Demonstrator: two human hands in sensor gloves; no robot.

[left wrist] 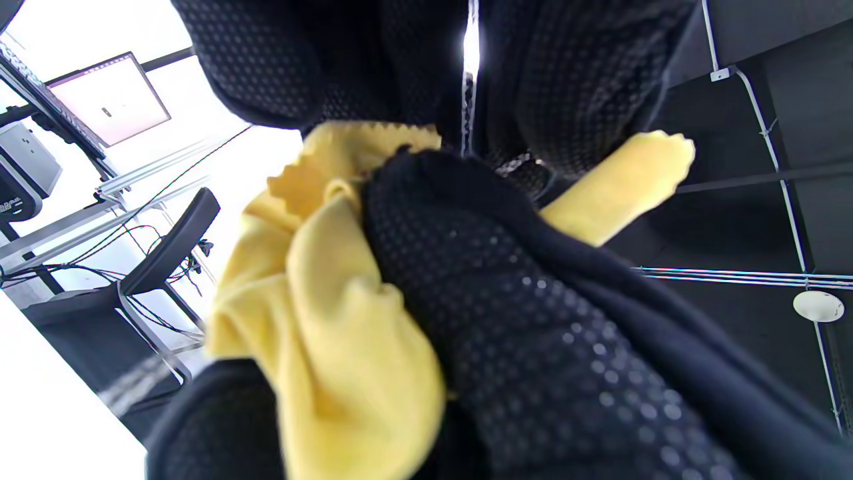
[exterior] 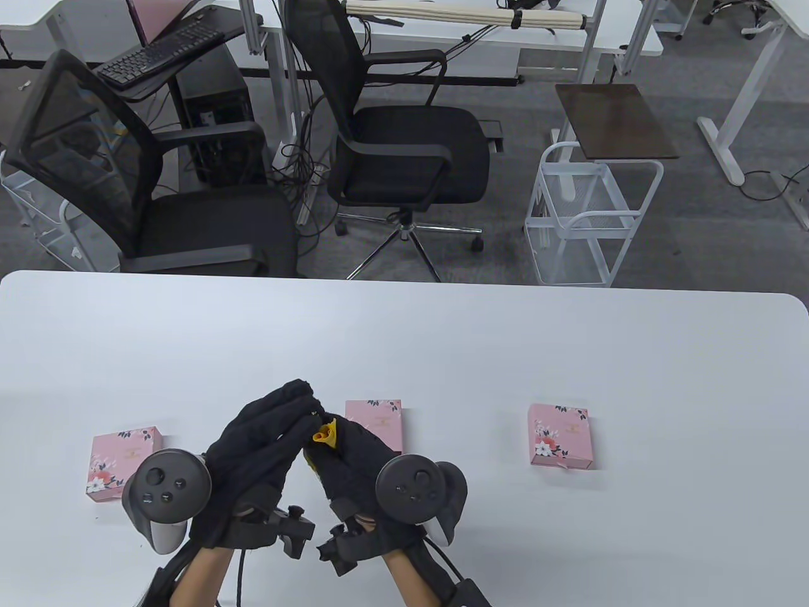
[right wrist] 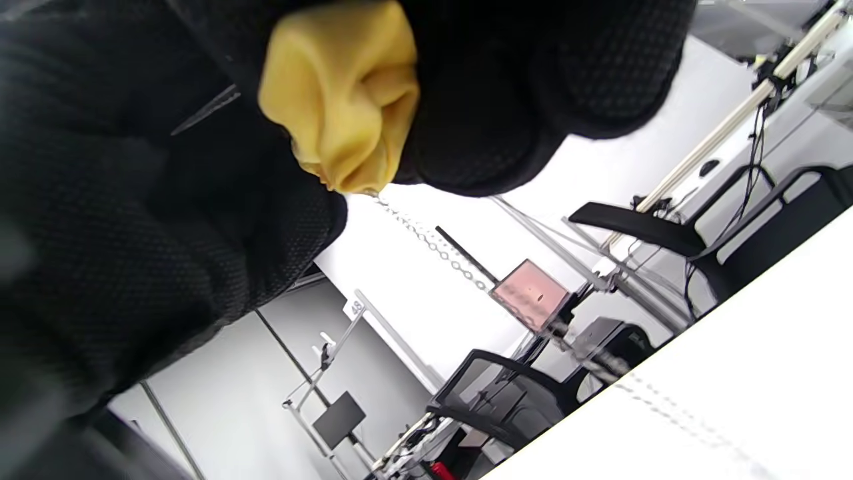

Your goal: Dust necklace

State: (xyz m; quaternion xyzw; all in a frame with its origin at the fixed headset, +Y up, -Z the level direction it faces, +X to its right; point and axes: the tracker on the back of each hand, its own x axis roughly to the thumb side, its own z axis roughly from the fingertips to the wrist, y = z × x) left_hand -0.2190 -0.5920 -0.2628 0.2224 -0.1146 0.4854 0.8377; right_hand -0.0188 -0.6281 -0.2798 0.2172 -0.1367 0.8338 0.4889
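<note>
- The wide white desk (exterior: 569,354) carries three pink flower-printed cardboard boxes: one on the left (exterior: 122,465), one in the middle (exterior: 377,425) partly behind the hands, one on the right (exterior: 560,436). They lie well apart from one another, all shut as far as the table view shows.
- The left hand (exterior: 262,455) in its black dotted glove meets the right hand (exterior: 354,458) above the desk, fingertips together. Both are curled closed, the two hands pinching a soft yellow cleaning cloth (left wrist: 333,313) between them.
- That cloth is bunched and folded over; it looks limp and grippy, well suited to wrapping round something thin.
- The fine silver-coloured chain necklace (right wrist: 440,250) hangs out from under the cloth in the right wrist view, running down toward the desk; its upper part is buried in the cloth. Which hand actually grips the chain cannot be told.
- Judging by its look, the chain is very light, wholly slack, slippery and easily kinked or snagged. Best held by pinching one short stretch through the cloth and drawing the links gently through, never tugging on the free length.
</note>
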